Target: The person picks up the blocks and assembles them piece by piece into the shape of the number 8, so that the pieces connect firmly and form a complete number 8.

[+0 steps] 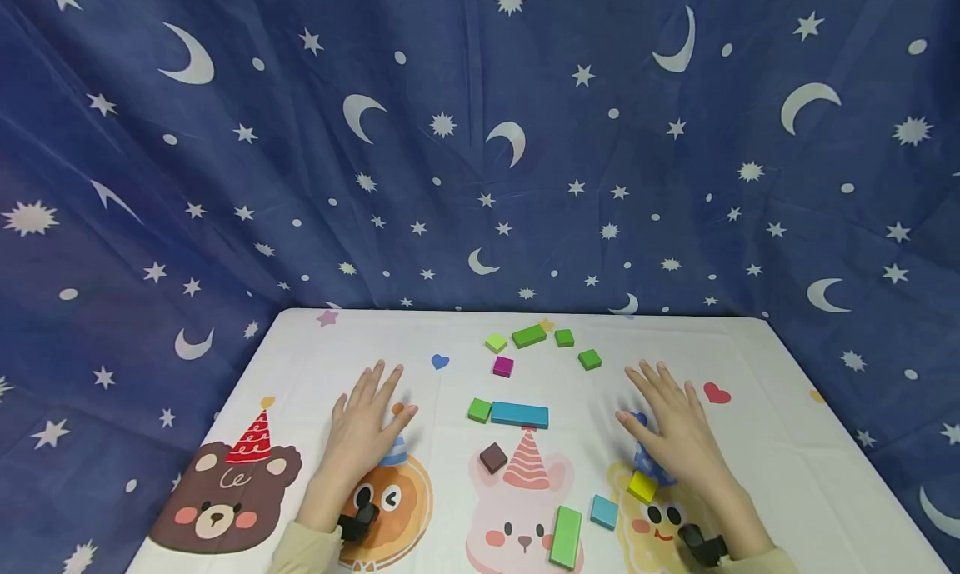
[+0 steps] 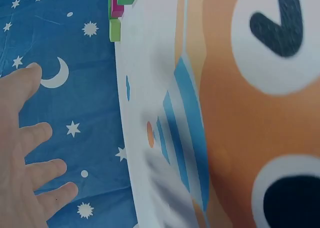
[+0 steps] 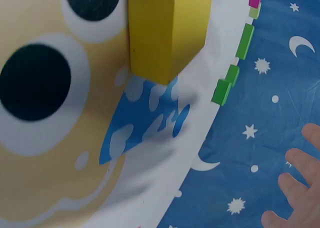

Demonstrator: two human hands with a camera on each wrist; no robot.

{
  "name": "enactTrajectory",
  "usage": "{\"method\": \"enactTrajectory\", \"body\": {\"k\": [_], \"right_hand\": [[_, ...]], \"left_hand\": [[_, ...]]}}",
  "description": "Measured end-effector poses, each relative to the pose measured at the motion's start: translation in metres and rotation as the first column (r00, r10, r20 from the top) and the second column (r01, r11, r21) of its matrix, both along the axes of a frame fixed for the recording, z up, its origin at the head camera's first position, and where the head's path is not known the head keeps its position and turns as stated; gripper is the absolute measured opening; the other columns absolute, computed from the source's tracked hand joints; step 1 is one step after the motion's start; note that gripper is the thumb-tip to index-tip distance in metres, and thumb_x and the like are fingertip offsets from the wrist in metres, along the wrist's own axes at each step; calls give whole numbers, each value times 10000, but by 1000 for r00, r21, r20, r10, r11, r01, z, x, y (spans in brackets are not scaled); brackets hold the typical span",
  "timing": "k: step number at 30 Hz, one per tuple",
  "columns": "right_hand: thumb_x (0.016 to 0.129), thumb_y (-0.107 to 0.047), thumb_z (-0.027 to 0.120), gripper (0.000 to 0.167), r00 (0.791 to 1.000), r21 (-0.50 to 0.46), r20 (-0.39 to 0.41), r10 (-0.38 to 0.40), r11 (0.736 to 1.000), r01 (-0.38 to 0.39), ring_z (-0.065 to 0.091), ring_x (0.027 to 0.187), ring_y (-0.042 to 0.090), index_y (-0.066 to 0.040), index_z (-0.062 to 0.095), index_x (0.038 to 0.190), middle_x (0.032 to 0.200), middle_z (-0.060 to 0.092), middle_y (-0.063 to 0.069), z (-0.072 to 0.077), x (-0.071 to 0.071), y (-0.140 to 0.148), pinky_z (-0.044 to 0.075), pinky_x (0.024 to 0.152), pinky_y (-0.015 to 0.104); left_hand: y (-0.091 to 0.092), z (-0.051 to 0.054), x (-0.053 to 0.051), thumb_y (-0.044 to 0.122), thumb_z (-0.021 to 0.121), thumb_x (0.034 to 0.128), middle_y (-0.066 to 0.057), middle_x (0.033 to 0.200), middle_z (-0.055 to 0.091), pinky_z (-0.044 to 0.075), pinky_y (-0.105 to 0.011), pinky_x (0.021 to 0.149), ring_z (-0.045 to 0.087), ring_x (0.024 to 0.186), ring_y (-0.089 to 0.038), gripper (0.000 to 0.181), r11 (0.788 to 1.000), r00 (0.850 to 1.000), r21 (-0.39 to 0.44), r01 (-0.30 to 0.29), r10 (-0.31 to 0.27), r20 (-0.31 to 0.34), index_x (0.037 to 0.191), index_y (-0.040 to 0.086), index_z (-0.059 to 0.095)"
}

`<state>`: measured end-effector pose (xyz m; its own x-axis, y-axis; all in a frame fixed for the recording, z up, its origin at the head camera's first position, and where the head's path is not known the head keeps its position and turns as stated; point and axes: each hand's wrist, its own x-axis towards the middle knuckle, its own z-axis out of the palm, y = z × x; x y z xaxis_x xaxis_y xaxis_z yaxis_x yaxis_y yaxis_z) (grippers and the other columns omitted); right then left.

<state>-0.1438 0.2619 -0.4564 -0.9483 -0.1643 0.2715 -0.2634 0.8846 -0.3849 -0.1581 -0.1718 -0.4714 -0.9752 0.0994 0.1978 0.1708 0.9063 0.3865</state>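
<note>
My left hand (image 1: pixel 362 434), fingers spread, holds nothing above the left part of the table. On the other side my right hand (image 1: pixel 677 431) is spread too, with nothing in it. Nearest to the right hand is a yellow block (image 1: pixel 642 486), which looms large in the right wrist view. Between the hands lie a long blue block (image 1: pixel 520 415) with a green cube (image 1: pixel 479 410) at its left end, and a dark brown block (image 1: pixel 493 457). Closer to me are a long green block (image 1: pixel 566 537) and a light blue block (image 1: pixel 603 512).
Towards the back of the white table (image 1: pixel 300 366) lie a magenta block (image 1: pixel 503 366), a lime block (image 1: pixel 496 343), a green oblong block (image 1: pixel 529 335) and two green cubes, one nearer (image 1: pixel 590 359). A dark blue star-and-moon curtain (image 1: pixel 465 216) hangs behind. Cartoon animals are printed on the tabletop.
</note>
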Motion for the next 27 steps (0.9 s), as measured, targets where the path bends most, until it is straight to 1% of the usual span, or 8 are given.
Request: {"method": "enactTrajectory", "body": {"k": [4, 11, 17, 21, 27], "right_hand": [[895, -499, 594, 687, 1000, -3, 2, 10, 1000, -10, 176, 1476, 363, -188, 386, 1472, 1547, 325, 169, -1, -1, -4, -50, 1189, 557], [899, -494, 592, 674, 1000, -13, 7, 27, 1000, -27, 182, 1476, 350, -183, 398, 1465, 1539, 341, 171, 0, -1, -13, -29, 1195, 544], [893, -449, 623, 661, 999, -18, 8, 50, 999, -50, 215, 1465, 358, -177, 411, 1456, 1531, 362, 157, -2, -3, -20, -10, 1204, 520], [885, -454, 631, 655, 998, -15, 1, 60, 998, -60, 234, 1459, 350, -179, 429, 1444, 1524, 379, 142, -2, -4, -24, 26, 1204, 515], [870, -455, 648, 659, 998, -4, 17, 67, 998, -67, 246, 1451, 351, -182, 443, 1434, 1519, 391, 128, -2, -7, -33, 111, 1177, 561]], "left_hand": [[4, -1, -1, 493, 563, 918, -135, 1573, 283, 227, -686, 1069, 247, 1450, -366, 681, 1000, 1000, 10, 14, -13, -13, 1498, 213, 339], [11, -3, -5, 476, 558, 928, -128, 1552, 333, 266, -677, 1055, 306, 1427, -359, 647, 999, 999, 22, 33, -32, -37, 1486, 209, 366], [18, -7, -9, 450, 575, 927, -131, 1529, 375, 295, -660, 1047, 342, 1412, -353, 623, 998, 997, 40, 54, -52, -63, 1468, 195, 400], [25, -7, -9, 430, 578, 931, -143, 1514, 395, 308, -645, 1046, 365, 1397, -359, 610, 995, 995, 61, 73, -69, -77, 1463, 185, 409], [33, -8, -11, 408, 574, 938, -144, 1500, 414, 329, -614, 1046, 387, 1380, -365, 583, 992, 993, 87, 94, -87, -84, 1449, 167, 430]]}}
